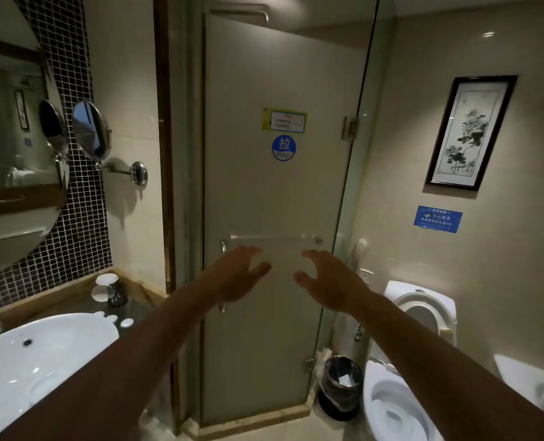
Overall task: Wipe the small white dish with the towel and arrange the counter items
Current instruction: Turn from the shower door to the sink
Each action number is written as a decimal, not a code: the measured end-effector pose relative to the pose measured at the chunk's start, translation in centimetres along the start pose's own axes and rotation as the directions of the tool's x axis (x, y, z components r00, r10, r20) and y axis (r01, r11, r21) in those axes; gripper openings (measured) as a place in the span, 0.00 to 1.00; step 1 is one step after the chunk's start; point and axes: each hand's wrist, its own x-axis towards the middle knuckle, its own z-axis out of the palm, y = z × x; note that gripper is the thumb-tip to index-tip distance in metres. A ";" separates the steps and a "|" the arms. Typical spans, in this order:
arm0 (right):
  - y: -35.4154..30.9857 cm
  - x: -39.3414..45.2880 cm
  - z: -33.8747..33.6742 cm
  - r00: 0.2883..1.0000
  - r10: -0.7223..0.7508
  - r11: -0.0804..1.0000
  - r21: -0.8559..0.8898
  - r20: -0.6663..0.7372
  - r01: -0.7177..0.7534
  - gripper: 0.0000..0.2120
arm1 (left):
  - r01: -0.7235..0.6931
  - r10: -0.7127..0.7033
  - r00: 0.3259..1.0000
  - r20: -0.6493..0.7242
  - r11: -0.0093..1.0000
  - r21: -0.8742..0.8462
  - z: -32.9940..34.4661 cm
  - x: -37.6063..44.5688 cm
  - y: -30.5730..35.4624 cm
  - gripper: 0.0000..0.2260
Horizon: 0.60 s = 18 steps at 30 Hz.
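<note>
Head camera faces the shower door [264, 186] closely.

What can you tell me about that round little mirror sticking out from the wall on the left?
The small round mirror has a shiny metal rim and sits on a chrome arm that folds out from a round wall plate on the pale tiled wall, beside the dark mosaic strip. It is turned at an angle, its glass looking dark with a bluish reflection. It hangs above the counter corner, right of the large wall mirror, which shows its reflection. Nothing but its own arm touches it; both hands are away from it.
</note>
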 end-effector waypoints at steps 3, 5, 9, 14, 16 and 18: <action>-0.3 2.4 0.4 1.000 -0.007 1.000 -0.019 -0.008 0.007 0.32 | 0.016 -0.016 1.000 -0.008 1.000 -0.025 -0.1 1.1 -1.4 0.25; -0.9 4.1 0.8 1.000 -0.012 1.000 -0.029 0.007 0.012 0.32 | 0.019 -0.019 1.000 0.003 0.999 -0.038 -0.5 2.0 -2.5 0.25; -2.5 7.1 1.9 0.999 -0.046 0.998 -0.044 0.015 0.046 0.31 | -0.007 0.006 1.000 0.000 0.998 -0.062 -1.7 3.8 -4.8 0.22; -3.6 10.3 3.3 0.998 -0.062 0.997 -0.035 0.020 0.063 0.29 | 0.055 -0.055 0.999 0.000 0.996 -0.064 -2.5 5.8 -7.5 0.20; -3.9 11.4 4.1 0.996 -0.075 0.996 -0.036 0.038 0.077 0.29 | 0.074 -0.075 0.997 0.001 0.994 -0.076 -2.5 6.1 -8.6 0.21; -4.4 12.6 4.9 0.995 -0.091 0.995 -0.032 0.045 0.092 0.28 | 0.086 -0.087 0.996 -0.016 0.994 -0.064 -2.5 6.4 -9.9 0.21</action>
